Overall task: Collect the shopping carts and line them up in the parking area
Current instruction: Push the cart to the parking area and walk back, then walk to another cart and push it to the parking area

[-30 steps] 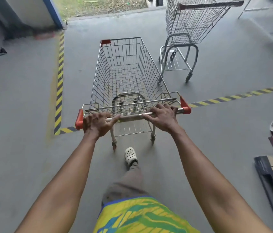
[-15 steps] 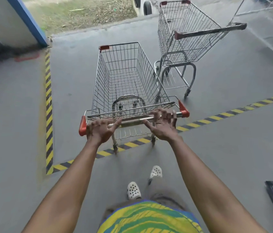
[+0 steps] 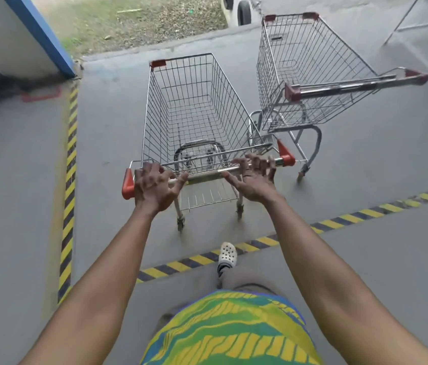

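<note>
2 carts (image 3: 194, 106) (image 3: 310, 69); 2 hands (image 3: 155, 188) (image 3: 253, 180) on near cart's handle (image 3: 207, 175), fingers spread, loose.

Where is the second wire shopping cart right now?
The second wire shopping cart stands upper right in the head view, just beyond and right of the pushed wire cart.

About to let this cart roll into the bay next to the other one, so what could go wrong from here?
1. Both the left hand and right hand have fingers spread off the handle, so the cart may roll on unguided.
2. The second cart stands close on the right, angled; the baskets or wheels could clip.
3. The near foot is on the striped line, close behind the cart's rear wheels.
</note>
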A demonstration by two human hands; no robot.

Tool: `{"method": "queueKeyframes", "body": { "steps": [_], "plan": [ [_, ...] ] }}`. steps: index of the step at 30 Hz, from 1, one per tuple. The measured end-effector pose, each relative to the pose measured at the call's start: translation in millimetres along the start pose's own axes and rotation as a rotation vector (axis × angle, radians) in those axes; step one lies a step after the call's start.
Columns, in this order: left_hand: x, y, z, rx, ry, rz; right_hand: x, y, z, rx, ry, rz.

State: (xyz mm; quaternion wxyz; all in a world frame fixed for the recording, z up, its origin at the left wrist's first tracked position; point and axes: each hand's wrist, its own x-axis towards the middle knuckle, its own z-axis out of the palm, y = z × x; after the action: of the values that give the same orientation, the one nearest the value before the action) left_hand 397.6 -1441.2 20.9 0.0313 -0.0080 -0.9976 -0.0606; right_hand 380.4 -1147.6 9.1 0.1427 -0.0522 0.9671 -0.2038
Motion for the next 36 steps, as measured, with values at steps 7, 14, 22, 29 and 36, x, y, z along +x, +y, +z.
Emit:
{"method": "queueKeyframes", "body": {
  "steps": [7,14,22,29,36],
  "plan": [
    [73,44,16,-0.131,-0.031,-0.308,94,18,-59,-0.019,-0.101,-0.053],
    [126,41,21,-0.159,-0.11,-0.319,152,32,-69,-0.061,-0.092,-0.075],
    [143,32,5,-0.22,-0.173,-0.317,167,27,-61,-0.072,-0.037,-0.085],
    [118,15,29,-0.05,-0.155,-0.187,143,12,-30,-0.211,0.291,0.031],
    [32,11,61,-0.218,-0.357,-0.248,51,-67,79,0.058,0.071,0.136]
  ]
}}
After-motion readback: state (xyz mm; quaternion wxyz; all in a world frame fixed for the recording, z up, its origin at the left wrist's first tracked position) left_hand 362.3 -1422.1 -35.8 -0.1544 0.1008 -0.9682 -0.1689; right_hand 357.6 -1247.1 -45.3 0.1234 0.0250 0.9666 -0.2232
